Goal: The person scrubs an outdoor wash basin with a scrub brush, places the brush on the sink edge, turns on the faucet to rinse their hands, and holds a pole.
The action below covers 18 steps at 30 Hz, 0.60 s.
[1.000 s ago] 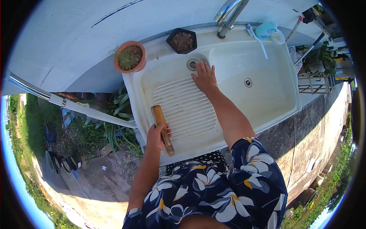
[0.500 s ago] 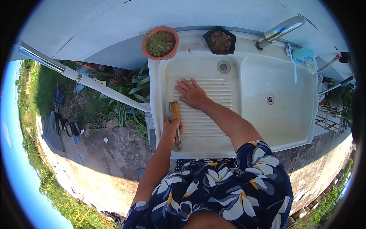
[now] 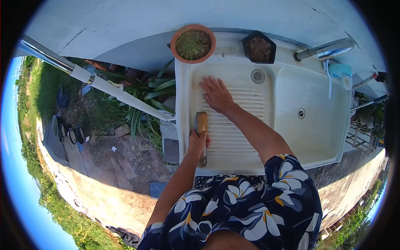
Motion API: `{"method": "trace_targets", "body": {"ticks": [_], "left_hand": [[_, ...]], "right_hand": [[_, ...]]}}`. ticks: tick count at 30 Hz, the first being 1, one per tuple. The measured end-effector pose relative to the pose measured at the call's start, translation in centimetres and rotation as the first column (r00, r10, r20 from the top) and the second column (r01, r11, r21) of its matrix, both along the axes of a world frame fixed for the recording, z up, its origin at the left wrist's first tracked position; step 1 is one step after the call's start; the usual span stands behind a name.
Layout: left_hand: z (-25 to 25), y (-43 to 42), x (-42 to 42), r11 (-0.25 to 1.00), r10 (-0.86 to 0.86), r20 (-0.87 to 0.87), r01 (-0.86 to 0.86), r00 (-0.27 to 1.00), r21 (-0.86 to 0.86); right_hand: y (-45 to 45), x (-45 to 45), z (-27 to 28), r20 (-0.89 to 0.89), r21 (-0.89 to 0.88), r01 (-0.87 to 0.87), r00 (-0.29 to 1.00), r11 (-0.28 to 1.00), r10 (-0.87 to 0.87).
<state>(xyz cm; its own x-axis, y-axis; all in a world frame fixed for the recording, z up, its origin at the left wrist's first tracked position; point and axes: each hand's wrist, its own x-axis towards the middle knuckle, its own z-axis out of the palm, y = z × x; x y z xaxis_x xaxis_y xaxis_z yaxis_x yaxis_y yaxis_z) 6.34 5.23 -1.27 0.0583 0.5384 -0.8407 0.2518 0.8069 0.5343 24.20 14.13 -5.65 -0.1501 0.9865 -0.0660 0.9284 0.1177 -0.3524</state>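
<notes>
My left hand is wrapped round a long, narrow, brown wooden-looking object with a darker edge, possibly a brush. The object stands lengthwise at the left side of the washboard, the ridged part of a stained white laundry sink. My right hand lies palm down with fingers stretched out near the board's upper left corner, empty. A round drain sits to the right of its fingertips.
An orange pot of thin grass and a black pot of soil stand on the sink's back ledge. Right of them are a metal faucet, a white-handled brush and a turquoise container. A white pole slants in from the left.
The view has shifted, so the sink appears farther right. My right hand has slid up the board toward the back, while my left hand keeps hold of the brown object.
</notes>
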Motion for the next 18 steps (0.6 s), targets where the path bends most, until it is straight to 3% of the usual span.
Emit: {"method": "trace_targets", "body": {"ticks": [1, 3, 5, 7, 8, 12, 14, 18], "left_hand": [[0.1, 0.2, 0.1, 1.000, -0.007, -0.005, 0.007, 1.000, 0.003], [0.1, 0.1, 0.1, 1.000, -0.003, 0.006, 0.003, 1.000, -0.015], [-0.6, -0.2, -0.6, 1.000, -0.010, 0.024, 0.010, 1.000, -0.017], [-0.9, -0.2, -0.5, 0.999, -0.049, 0.024, 0.049, 0.999, -0.003], [-0.9, -0.2, -0.4, 0.999, -0.047, 0.029, 0.048, 0.998, -0.004], [-1.0, -0.2, -0.7, 0.999, -0.051, 0.051, 0.051, 0.997, -0.002], [-1.1, 0.1, -0.4, 0.999, -0.054, 0.065, 0.054, 0.996, 0.000], [-0.4, 0.0, -0.6, 0.997, -0.067, 0.039, 0.066, 0.997, 0.037]], "right_hand": [[1.1, -1.0, -0.5, -0.005, 0.003, 0.007, 1.000, 1.000, -0.007], [2.9, -2.4, -1.5, -0.020, -0.021, -0.144, 0.989, 0.989, 0.144], [2.3, -2.1, -2.3, -0.084, 0.049, -0.134, 0.987, 0.990, 0.137], [2.3, -0.8, 0.1, 0.070, -0.034, -0.157, 0.985, 0.987, 0.159], [2.7, -0.3, 1.5, 0.113, -0.133, -0.072, 0.990, 0.988, 0.087], [2.8, -0.8, 0.7, 0.139, -0.119, 0.078, 0.988, 0.990, -0.061], [4.0, -2.0, -0.5, 0.101, -0.067, 0.295, 0.953, 0.953, -0.287], [2.4, -3.9, 1.0, 0.139, -0.062, 0.167, 0.978, 0.984, -0.157]]}}
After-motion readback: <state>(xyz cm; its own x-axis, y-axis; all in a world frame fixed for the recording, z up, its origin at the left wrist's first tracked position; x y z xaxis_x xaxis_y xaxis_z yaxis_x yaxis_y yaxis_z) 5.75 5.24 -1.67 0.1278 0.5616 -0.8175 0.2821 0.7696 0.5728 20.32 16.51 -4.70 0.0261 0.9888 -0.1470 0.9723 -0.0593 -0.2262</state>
